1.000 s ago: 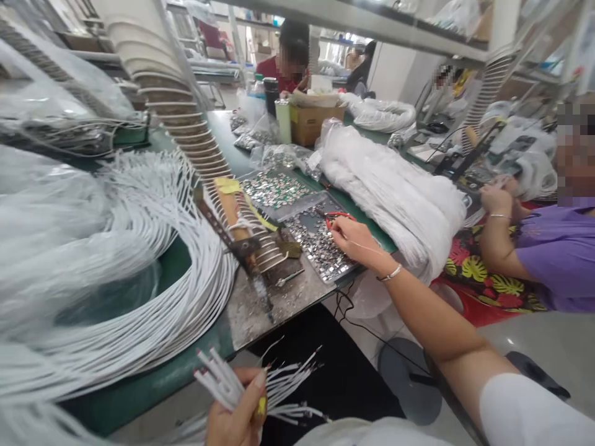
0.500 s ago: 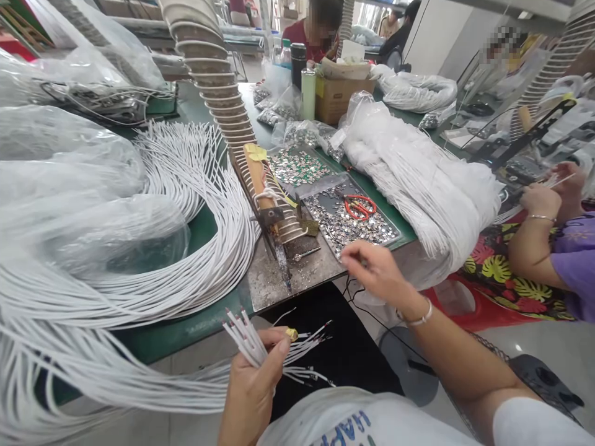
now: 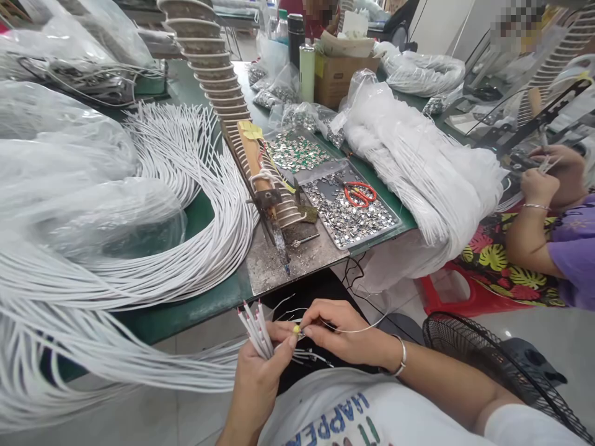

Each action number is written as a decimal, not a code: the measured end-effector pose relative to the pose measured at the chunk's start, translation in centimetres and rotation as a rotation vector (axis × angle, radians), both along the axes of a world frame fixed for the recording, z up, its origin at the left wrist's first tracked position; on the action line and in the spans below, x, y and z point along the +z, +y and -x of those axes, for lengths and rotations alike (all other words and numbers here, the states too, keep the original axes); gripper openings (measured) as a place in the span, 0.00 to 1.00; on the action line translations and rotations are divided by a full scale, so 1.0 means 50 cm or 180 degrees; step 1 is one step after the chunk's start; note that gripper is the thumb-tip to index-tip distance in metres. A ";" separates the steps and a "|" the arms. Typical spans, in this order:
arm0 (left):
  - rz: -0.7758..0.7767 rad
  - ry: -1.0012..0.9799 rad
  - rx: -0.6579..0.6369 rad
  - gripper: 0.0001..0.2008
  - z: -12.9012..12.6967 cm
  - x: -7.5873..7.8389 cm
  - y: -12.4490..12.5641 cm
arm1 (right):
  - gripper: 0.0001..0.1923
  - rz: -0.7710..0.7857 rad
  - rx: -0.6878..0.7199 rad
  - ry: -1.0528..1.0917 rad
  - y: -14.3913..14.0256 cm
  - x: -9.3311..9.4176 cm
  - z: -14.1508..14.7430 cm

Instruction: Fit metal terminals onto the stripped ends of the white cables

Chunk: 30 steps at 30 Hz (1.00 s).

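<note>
My left hand [image 3: 263, 368] is closed around a bundle of white cables [image 3: 256, 328], whose reddish tips point up. A small yellow piece [image 3: 296, 329] sits at its thumb and index fingertips. My right hand [image 3: 341, 331] meets those fingertips in a pinch, and what lies between its fingers is too small to make out. A thin wire [image 3: 357, 329] loops out past the right hand. More cable ends [image 3: 311, 355] stick out below the hands. Just beyond, a soldering iron [image 3: 281, 248] is clamped tip down over a metal plate [image 3: 264, 272].
Long white cables [image 3: 199, 266] sweep across the left of the green table. A tray of small metal parts [image 3: 362, 217] holds red-handled snips [image 3: 360, 194]. Bagged cables [image 3: 409, 155] lie at right. A co-worker's hands [image 3: 542, 179] are beyond, and a black fan [image 3: 488, 353] stands low right.
My right hand has come from the edge of the parts tray down and left to my left fingertips. The thin wire loop now shows beside it. My left hand keeps the cables.
</note>
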<state>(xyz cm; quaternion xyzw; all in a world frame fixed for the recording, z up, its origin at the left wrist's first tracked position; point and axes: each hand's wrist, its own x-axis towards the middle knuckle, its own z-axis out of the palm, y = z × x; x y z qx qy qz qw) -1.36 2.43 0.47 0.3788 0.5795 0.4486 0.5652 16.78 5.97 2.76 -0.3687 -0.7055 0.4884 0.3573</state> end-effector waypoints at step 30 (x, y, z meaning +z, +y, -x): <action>-0.0421 0.0317 0.0566 0.13 -0.008 0.019 0.071 | 0.05 -0.1314 -0.0989 0.0088 0.027 0.012 0.017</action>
